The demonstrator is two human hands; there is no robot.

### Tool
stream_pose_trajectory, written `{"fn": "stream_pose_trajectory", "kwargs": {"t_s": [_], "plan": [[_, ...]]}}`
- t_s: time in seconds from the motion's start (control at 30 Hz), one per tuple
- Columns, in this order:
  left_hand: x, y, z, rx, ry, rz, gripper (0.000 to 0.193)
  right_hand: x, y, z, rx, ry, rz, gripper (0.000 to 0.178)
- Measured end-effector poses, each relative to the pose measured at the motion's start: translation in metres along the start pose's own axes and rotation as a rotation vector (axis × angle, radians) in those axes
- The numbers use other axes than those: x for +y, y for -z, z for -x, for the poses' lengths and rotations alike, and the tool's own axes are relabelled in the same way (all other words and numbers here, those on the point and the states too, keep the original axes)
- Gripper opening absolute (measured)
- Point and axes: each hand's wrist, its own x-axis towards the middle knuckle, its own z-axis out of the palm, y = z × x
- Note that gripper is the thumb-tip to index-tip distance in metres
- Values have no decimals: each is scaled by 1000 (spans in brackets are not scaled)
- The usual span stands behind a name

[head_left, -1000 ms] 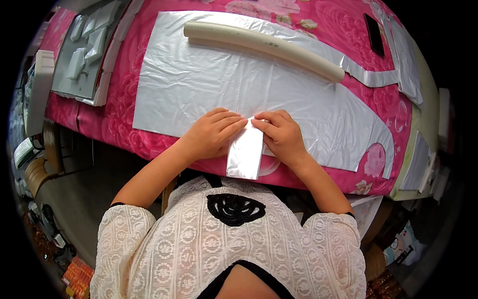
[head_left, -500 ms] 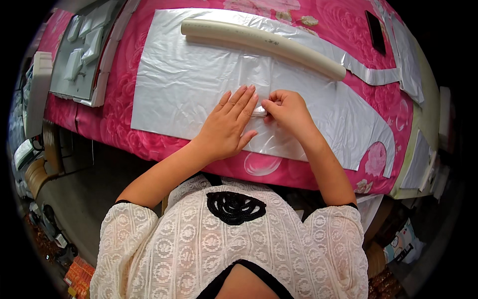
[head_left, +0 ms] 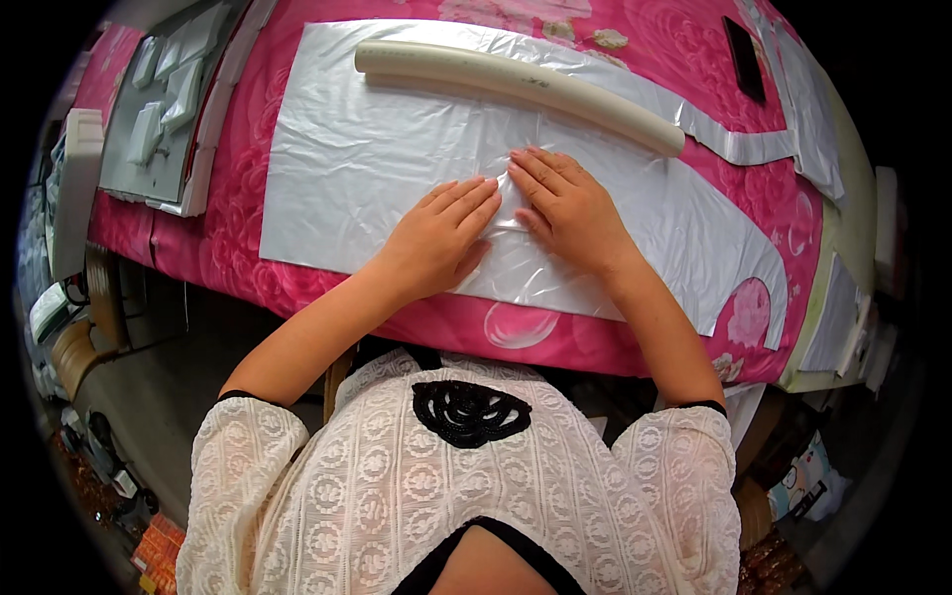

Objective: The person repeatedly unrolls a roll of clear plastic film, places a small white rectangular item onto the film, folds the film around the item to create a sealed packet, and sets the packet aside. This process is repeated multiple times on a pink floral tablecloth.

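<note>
Straight out from the palm, the fingers of the left hand (head_left: 441,238) are lying flat and close together, pointing up and to the right. The fingers of the right hand (head_left: 573,213) are leaning in to meet them, also extended and close-set, the thumb standing a little apart. Both hands are pressing palm-down on a thin, glossy, silvery-white plastic sheet (head_left: 347,159), and a bright crease is showing right between the fingertips; whether anything is being pinched there, I can't tell.

Just beyond, a long, cream-coloured rigid tube (head_left: 516,87) is lying across the sheet, looking bowed in this wide view. The sheet is spreading over a counter (head_left: 233,198) draped in pink rose-patterned cloth, its near edge stopping short of the rim. Past the tube's right end, a narrow silvery strip (head_left: 759,148) is curving away, with a black rectangular phone (head_left: 743,59) lying above it. Far left, small white rectangular packets (head_left: 146,134) are resting on a flat grey tray (head_left: 121,174).
</note>
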Motion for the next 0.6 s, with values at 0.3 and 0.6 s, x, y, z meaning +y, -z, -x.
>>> {"fn": "stream_pose_trajectory", "kwargs": {"t_s": [0.3,0.6], "plan": [[-8,5,-11,146,-157,-10,20,11,6,-9,60,17,-128,34],[14,19,29,-39,-155,184,64,-35,-1,33,89,70,-233,32]]}}
